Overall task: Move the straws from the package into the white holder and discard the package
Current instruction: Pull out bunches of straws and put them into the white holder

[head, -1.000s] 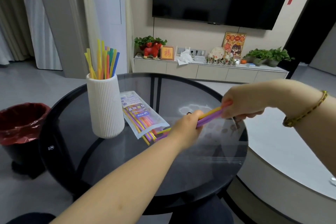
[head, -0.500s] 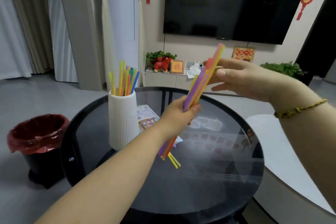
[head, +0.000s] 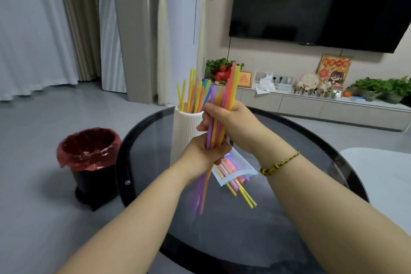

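With both arms reaching over the glass counter (head: 289, 229), the left hand (head: 203, 154) is closed around the lower part of a bundle of straws (head: 219, 118), while the right hand (head: 231, 119) clasps the same bundle higher up, keeping it nearly upright. Just behind lies the package (head: 236, 168), flat on the counter, more straws poking from its open end. Beyond stands the white holder (head: 184, 131), already partly filled. The transfer step appears midway; next, the bundle's lower ends must clear the holder's rim. A red-lined bin (head: 89, 151) waits on the floor, left.
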Available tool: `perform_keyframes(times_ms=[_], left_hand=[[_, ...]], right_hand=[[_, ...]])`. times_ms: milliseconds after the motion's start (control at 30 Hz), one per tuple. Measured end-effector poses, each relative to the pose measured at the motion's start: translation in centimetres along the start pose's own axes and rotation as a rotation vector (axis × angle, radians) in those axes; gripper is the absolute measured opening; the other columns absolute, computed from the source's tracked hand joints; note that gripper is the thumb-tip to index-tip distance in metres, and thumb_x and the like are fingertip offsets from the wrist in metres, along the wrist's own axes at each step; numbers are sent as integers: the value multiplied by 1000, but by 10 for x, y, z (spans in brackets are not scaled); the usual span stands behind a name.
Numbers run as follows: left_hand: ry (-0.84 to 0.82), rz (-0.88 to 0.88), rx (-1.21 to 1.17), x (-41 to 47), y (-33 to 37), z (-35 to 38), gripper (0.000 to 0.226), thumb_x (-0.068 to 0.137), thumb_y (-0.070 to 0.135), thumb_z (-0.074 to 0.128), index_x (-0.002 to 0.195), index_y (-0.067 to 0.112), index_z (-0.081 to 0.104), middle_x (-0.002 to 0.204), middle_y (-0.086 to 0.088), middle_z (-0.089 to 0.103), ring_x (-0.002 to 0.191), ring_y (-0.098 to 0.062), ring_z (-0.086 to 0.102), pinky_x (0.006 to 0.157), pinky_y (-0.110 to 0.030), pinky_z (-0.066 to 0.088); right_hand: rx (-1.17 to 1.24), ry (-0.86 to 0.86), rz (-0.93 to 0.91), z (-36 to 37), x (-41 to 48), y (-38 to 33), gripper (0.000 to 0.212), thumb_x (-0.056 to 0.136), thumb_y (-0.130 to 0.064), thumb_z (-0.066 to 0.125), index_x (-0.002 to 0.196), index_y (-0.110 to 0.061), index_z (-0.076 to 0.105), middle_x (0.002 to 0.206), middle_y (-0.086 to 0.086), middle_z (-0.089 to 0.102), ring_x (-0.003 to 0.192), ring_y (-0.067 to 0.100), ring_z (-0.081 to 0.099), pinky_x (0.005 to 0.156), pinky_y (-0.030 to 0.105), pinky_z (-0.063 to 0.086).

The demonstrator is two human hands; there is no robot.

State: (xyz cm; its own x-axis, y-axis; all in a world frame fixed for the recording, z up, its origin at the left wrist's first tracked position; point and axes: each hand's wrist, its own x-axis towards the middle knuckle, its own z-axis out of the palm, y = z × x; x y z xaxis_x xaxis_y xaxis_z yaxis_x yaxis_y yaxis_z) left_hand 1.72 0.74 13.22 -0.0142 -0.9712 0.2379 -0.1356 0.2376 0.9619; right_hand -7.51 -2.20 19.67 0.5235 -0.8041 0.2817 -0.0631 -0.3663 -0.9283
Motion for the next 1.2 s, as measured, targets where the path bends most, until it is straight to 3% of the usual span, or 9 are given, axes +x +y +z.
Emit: perform_keyframes(times_ms=[167,333,500,900,1133,1200], left_hand=[[17,-54,0,-1,-15,-6,29,82,9,59,57,22,54,37,11,53,37,3,51,43,-5,41],[-33,-97,89,-3,-31,-6,22,78,11,64,63,26,57,64,5,59,68,-16,58,74,-29,50],[-111,-161,136,-7,-44,-6,24,84,16,57,61,22,56,62,3,60,67,-16,57,79,-32,49],[-124,-228,182,-13,-56,-6,25,88,22,50,63,24,49,61,4,52,61,-9,51,66,-20,43],[-135,-188,140,-9,-45,-9,27,90,22,48,62,23,46,53,-2,39,51,-15,37,52,-24,35],[-123,-154,126,-7,-42,-11,25,88,18,51,63,22,48,53,-2,40,51,-15,39,53,-25,36]], right_hand=[[50,-23,49,11,4,15,20,85,-3,54,68,-14,60,45,-6,65,48,4,64,51,13,52],[49,-75,85,15,0,28,23,83,2,54,67,-13,59,47,-6,63,47,3,63,50,12,51],[64,-79,100,11,1,32,23,84,1,53,69,-15,59,45,-8,63,47,2,62,50,11,50],[34,-52,127,15,-6,42,19,82,0,55,71,-15,58,61,1,60,47,1,62,50,9,50],[40,-25,172,17,-5,52,15,78,-10,63,70,-23,61,64,-4,70,72,11,69,67,19,58],[84,-58,159,19,-4,48,19,82,-7,58,68,-19,61,54,-5,69,68,9,70,62,16,57]])
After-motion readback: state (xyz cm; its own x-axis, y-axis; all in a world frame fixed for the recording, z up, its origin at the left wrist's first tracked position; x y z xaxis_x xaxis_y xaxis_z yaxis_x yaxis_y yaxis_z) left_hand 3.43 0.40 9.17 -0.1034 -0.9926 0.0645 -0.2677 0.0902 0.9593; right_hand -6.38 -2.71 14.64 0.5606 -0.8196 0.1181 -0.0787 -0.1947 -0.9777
